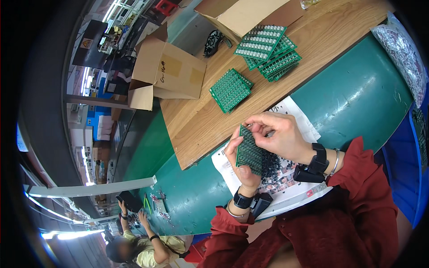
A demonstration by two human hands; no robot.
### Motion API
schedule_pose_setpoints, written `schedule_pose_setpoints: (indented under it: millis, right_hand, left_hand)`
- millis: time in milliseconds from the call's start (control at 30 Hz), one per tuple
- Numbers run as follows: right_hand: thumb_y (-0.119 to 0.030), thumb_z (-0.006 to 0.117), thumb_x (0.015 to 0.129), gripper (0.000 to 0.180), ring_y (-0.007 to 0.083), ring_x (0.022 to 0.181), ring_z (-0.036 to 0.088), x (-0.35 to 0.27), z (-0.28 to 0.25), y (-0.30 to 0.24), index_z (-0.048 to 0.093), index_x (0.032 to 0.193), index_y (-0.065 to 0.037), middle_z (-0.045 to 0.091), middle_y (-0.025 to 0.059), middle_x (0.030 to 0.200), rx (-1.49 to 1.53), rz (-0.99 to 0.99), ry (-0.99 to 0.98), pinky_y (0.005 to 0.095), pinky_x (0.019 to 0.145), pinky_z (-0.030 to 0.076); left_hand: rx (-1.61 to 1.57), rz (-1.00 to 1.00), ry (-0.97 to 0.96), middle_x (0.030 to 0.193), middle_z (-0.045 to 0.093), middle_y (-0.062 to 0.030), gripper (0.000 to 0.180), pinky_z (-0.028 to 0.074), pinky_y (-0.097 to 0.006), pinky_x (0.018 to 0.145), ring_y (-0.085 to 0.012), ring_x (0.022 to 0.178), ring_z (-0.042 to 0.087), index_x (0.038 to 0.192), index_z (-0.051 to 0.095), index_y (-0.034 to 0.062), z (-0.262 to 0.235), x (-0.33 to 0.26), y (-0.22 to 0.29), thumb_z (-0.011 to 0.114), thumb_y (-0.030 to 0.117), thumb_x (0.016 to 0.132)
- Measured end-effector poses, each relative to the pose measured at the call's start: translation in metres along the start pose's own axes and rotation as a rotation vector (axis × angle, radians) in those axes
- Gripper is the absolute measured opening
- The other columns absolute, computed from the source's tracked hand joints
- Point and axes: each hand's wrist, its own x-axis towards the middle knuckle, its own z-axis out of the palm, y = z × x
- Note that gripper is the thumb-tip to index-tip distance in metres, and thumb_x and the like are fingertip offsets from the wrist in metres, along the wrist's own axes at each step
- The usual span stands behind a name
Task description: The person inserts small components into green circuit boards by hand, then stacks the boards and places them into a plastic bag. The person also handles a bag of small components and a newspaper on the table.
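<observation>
Two hands meet on one green circuit board (250, 152), held up on edge just above a heap of small dark parts (279, 167) on a printed white sheet (295, 118). The left hand (243, 167) grips the board from below and behind, long axis running up and away; the right hand (279, 136) pinches closed at its top edge. Beyond the board, on the wooden worktop (196, 129), lies a single board (230, 90), then a fanned stack of boards (270, 51), with cardboard boxes (165, 71) farthest.

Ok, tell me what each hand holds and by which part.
The left hand grips a green circuit board by its lower edge; the right hand pinches its top edge.
</observation>
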Motion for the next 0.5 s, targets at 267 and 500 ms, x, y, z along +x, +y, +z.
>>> schedule_pose_setpoints:
  millis: [267, 500]
  right_hand:
    - [0.005, 0.063, 0.074, 0.039, 0.0101, 0.065, 0.063, 0.003, 0.000, -0.003, 0.062, 0.113, -0.003, 0.064, 0.0069, 0.076, 0.110, 0.054, 0.080, 0.0235, 0.060, 0.053]
    - [0.004, 0.062, 0.076, 0.036, 0.0101, 0.068, 0.064, 0.002, 0.000, -0.009, 0.061, 0.111, -0.002, 0.065, 0.0069, 0.077, 0.023, 0.052, 0.062, 0.0234, 0.061, 0.053]
  left_hand:
    - [0.007, -0.047, 0.007, 0.137, 0.036, -0.0236, 0.080, 0.029, -0.045, 0.107, -0.0331, 0.128, 0.038, 0.133, 0.028, 0.0042, 0.004, -0.001, -0.001, 0.054, 0.061, 0.082]
    - [0.027, -0.182, -0.054, 0.137, 0.038, -0.0204, 0.097, 0.031, -0.042, 0.107, -0.0289, 0.126, 0.040, 0.139, 0.022, -0.0002, 0.004, -0.003, 0.007, 0.057, 0.065, 0.077]
